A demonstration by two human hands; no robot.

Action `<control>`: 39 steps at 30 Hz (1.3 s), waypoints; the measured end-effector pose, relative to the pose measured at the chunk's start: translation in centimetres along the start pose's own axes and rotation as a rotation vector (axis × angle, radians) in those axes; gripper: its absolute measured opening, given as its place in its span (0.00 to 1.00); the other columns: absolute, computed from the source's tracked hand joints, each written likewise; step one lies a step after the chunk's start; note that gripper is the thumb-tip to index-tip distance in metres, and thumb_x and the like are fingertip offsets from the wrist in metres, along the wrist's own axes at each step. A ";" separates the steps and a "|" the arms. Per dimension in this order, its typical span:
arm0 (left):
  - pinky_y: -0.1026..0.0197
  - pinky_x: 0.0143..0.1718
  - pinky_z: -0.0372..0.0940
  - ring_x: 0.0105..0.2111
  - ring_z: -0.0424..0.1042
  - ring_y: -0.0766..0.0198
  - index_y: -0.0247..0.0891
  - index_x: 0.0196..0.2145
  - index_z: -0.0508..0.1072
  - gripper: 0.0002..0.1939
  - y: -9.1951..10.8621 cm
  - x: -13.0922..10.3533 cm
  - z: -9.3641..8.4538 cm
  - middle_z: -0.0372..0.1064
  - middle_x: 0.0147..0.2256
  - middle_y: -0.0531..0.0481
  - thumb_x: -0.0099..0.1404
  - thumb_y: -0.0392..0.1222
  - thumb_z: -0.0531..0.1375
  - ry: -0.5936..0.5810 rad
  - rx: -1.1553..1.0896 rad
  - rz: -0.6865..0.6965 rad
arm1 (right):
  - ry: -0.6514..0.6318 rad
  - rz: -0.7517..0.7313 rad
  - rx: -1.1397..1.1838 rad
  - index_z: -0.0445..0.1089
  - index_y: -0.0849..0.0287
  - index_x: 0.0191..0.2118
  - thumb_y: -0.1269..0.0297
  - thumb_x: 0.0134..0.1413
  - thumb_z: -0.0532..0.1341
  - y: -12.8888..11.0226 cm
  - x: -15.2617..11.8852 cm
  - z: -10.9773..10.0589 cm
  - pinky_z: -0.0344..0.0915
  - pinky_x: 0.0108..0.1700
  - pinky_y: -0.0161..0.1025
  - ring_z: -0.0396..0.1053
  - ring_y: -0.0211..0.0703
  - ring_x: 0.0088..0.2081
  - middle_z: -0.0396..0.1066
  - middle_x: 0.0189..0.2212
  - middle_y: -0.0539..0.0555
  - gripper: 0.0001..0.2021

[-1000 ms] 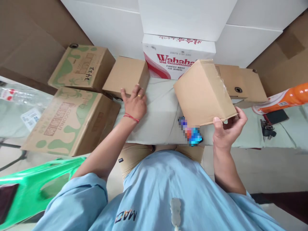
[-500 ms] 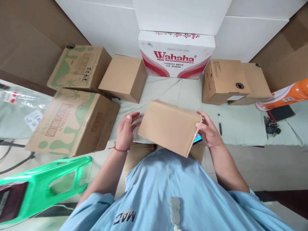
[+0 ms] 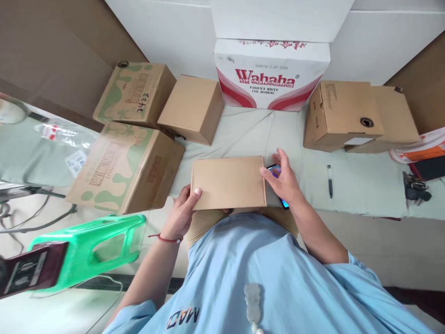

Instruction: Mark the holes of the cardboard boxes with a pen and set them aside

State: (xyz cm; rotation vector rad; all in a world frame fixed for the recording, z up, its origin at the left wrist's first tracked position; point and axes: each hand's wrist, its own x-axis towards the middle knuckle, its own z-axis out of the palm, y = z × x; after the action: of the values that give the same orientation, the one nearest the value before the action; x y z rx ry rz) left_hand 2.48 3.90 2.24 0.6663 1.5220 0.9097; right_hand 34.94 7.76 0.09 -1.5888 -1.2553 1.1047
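We now have the small brown carton point(image 3: 227, 183) lying nearly square along the middle of the near edge of the tabletop point(image 3: 260, 132); whether it rests on the cloth or is held just above, we cannot tell. Half a second ago it sat askew, pinched at its right end, and half a second before that it was raised farther right, hiding part of the white Wahaha carton point(image 3: 267, 83) at the middle of the far edge.

Our left hand point(image 3: 184, 208) has changed most: it was apart from the small carton, and now it grasps the near left corner, thumb on top, the other fingers partly hidden. Our right hand point(image 3: 283, 178) has released its pinch; the fingers are spread, with the thumb by the right end, though we cannot tell whether it touches. Beneath that hand, more of the phone point(image 3: 283, 202) shows.

The plain tan box point(image 3: 191, 102), under our left hand a second ago, stands toward the far left corner, beside the green-patterned coconut cartons point(image 3: 118, 171). Toward the far right corner stands the box with a round hole point(image 3: 347, 111); the pen point(image 3: 330, 181) lies nearer the near edge.
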 end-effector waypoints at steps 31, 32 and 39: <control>0.43 0.48 0.80 0.53 0.81 0.36 0.41 0.44 0.82 0.40 -0.8 0.4 1.5 0.82 0.39 0.40 0.59 0.83 0.64 -0.031 -0.123 -0.043 | 0.406 0.003 -0.672 0.66 0.65 0.71 0.43 0.62 0.66 5.5 -5.5 -7.9 0.67 0.65 0.72 0.68 0.72 0.64 0.70 0.64 0.76 0.40; 0.42 0.48 0.80 0.53 0.81 0.35 0.41 0.45 0.82 0.41 -0.6 0.3 1.6 0.83 0.40 0.39 0.60 0.83 0.63 -0.064 -0.127 -0.042 | 0.329 -0.010 -0.509 0.67 0.61 0.70 0.41 0.64 0.65 4.8 -5.7 -7.2 0.70 0.65 0.69 0.71 0.68 0.63 0.72 0.63 0.73 0.37; 0.43 0.45 0.79 0.54 0.80 0.40 0.47 0.58 0.81 0.37 0.2 -1.3 4.2 0.78 0.60 0.41 0.67 0.77 0.63 -0.260 -0.115 0.175 | -0.003 0.092 0.078 0.75 0.52 0.64 0.34 0.67 0.65 1.3 -5.7 -3.7 0.78 0.61 0.54 0.79 0.59 0.62 0.81 0.60 0.61 0.32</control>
State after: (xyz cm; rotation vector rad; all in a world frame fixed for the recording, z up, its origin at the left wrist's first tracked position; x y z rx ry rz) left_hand 6.78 3.69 3.03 0.8100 1.1859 0.9924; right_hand 38.15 1.69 0.79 -1.5995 -1.1369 1.1995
